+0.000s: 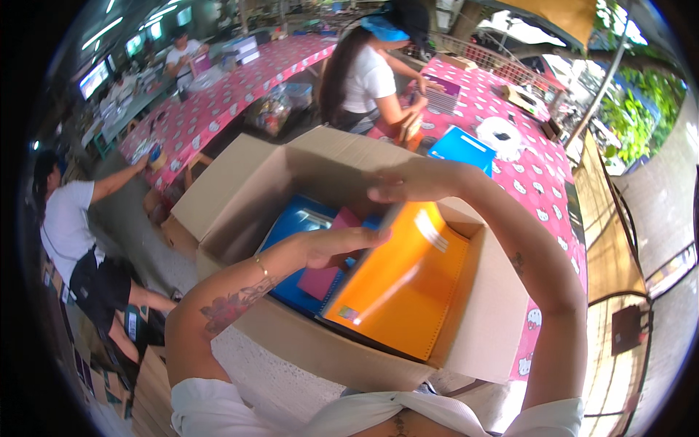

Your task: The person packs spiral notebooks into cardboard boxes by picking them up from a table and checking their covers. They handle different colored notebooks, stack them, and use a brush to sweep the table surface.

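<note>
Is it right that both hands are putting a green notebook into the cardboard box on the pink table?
Not quite. The notebook is orange, not green, as the head view shows. The left hand and the right hand are both on it, tilted in the open cardboard box, which sits on the pink table.

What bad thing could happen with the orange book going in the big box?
1. The orange notebook stands tilted in the cardboard box, with the left hand and right hand only at its top edge. It might slip and drop crooked.
2. Its spiral edge lies close to the box wall, so the wire could snag on the cardboard.
3. It leans over the pink book and blue book, and could bend their covers.
</note>
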Action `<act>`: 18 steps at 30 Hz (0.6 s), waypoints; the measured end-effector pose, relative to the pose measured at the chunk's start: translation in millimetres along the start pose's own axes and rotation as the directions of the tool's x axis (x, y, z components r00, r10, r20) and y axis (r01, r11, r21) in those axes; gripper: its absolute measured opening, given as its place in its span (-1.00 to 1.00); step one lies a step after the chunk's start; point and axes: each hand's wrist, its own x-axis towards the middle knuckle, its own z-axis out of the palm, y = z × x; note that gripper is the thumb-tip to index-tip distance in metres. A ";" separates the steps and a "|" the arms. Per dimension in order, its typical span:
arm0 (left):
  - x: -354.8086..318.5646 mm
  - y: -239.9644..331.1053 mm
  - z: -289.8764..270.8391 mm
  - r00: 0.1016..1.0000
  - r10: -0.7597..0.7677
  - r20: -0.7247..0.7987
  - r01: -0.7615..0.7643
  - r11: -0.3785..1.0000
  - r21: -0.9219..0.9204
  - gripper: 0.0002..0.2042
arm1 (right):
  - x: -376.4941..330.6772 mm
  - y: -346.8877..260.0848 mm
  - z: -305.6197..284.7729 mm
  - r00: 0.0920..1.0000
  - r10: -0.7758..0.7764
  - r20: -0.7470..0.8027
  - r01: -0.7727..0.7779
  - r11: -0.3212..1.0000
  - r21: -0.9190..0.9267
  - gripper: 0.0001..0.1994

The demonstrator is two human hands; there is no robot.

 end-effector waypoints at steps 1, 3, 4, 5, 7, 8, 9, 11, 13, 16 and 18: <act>2.1 1.3 6.1 1.000 0.005 -0.022 -0.005 1.000 -0.014 -0.25 | -13.4 0.0 -2.0 1.000 0.017 -0.019 -0.017 1.000 0.007 -0.42; 13.6 7.6 18.9 0.995 0.002 -0.099 0.002 0.999 0.033 -0.29 | -48.3 2.4 -6.2 0.894 0.187 -0.406 -0.085 0.963 0.255 -0.38; 18.8 7.2 20.6 0.984 0.000 -0.176 0.015 0.996 0.086 -0.32 | -67.0 5.1 -5.8 0.884 0.198 -0.424 -0.093 0.962 0.256 -0.38; 24.4 -16.8 2.5 0.964 -0.022 -0.264 0.032 0.999 0.032 -0.27 | -79.4 2.9 -1.4 0.870 0.249 -0.426 -0.085 0.927 0.366 -0.37; 23.2 -5.1 16.6 0.961 -0.013 -0.276 0.019 1.000 0.020 -0.35 | -125.7 4.3 10.0 0.859 0.402 -0.317 -0.129 0.769 0.626 -0.36; 20.5 1.6 24.6 0.953 0.000 -0.301 -0.003 1.000 -0.010 -0.43 | -142.1 2.7 16.8 0.851 0.411 -0.328 -0.127 0.767 0.629 -0.36; 18.4 4.5 31.7 0.921 0.037 -0.387 -0.034 0.999 0.016 -0.45 | -160.3 0.5 23.9 0.860 0.444 -0.251 -0.129 0.665 0.736 -0.36; 5.8 25.5 52.7 0.904 0.135 -0.406 -0.074 0.984 0.164 -0.46 | -188.7 1.3 37.6 0.882 0.436 -0.178 -0.112 0.562 0.820 -0.39; -17.0 54.6 87.8 0.843 0.319 -0.433 -0.140 0.907 0.397 -0.45 | -217.2 3.9 46.0 0.917 0.367 -0.157 -0.055 0.505 0.861 -0.40; -54.4 104.0 146.3 0.591 0.661 -0.463 0.069 0.531 0.845 -0.54 | -256.1 8.4 61.3 0.960 0.245 -0.138 0.035 0.385 0.922 -0.45; -75.4 136.7 205.7 0.448 0.776 -0.443 0.338 0.312 0.888 -0.43 | -276.4 15.3 72.6 0.977 0.115 -0.180 0.162 0.157 0.974 -0.48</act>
